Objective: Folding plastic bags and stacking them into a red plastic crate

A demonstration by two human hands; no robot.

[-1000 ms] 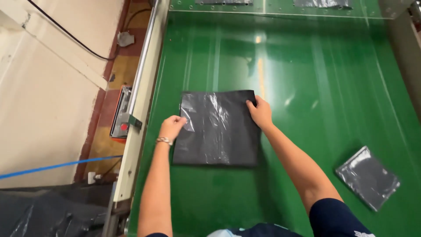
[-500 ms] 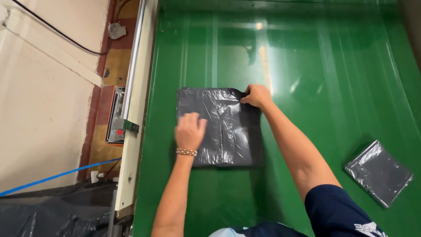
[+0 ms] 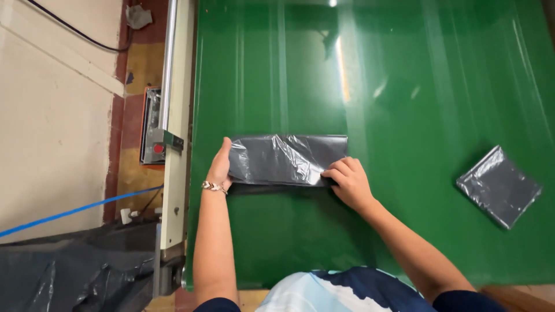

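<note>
A dark grey plastic bag [image 3: 286,159] lies folded into a long strip on the green belt [image 3: 404,86]. My left hand [image 3: 219,167] grips its left end, thumb on top. On the near right corner of the strip my right hand [image 3: 347,182] presses down with its fingers. Both forearms reach in from the bottom edge of the head view.
A second folded grey bag [image 3: 498,186] lies on the belt at the right. The white metal frame [image 3: 176,115] of the belt runs along the left, with a control box with a red button [image 3: 153,136] beside it. Black plastic sheeting [image 3: 69,277] is piled at the lower left.
The bag was a flat square; its far half has been folded towards me, making a narrow strip. My left hand moved to the left end, my right hand to the near right corner.
</note>
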